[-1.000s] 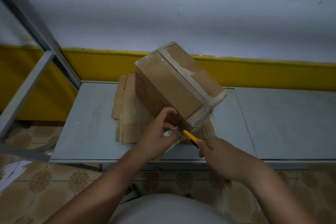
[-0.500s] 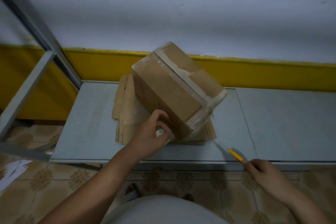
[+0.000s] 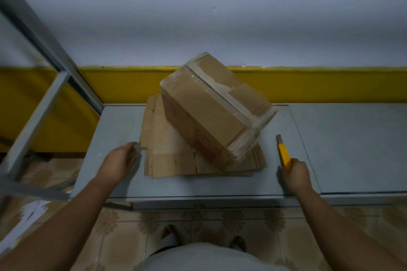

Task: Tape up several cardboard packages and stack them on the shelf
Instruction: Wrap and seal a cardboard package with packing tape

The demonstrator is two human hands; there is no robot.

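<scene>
Box [image 3: 211,116]: oblong, brown corrugated cardboard, resting on the flat cardboard at mid-shelf, turned diagonal to the shelf edge; touched by neither hand.
Tape on box: glossy clear strips along the top seam, partly torn and patchy; bunched and wrinkled over the near right end.
Print: faded red marks on the box's near-left side, too blurred to read.
Flat cardboard [image 3: 171,160]: stack of folded-flat brown sheets with slots and ragged edges, lying on the shelf under the box.
Shelf [image 3: 114,130]: low, smooth, matte grey panel, with a seam to a second panel on the right.
Left hand [image 3: 119,164]: just beside the left edge of the flat cardboard, fingers curled round a small pale thing [image 3: 137,149] too blurred to name.
Right hand [image 3: 294,175]: near right of the box and apart from it, clenched round the knife's handle.
Knife [image 3: 284,154]: slim yellow plastic body, grey metal tip pointing away.
Frame [image 3: 44,35]: grey metal bars, far left.
Wall [image 3: 198,17]: pale plaster above a yellow band.
Floor [image 3: 242,222]: beige patterned tiles.
</scene>
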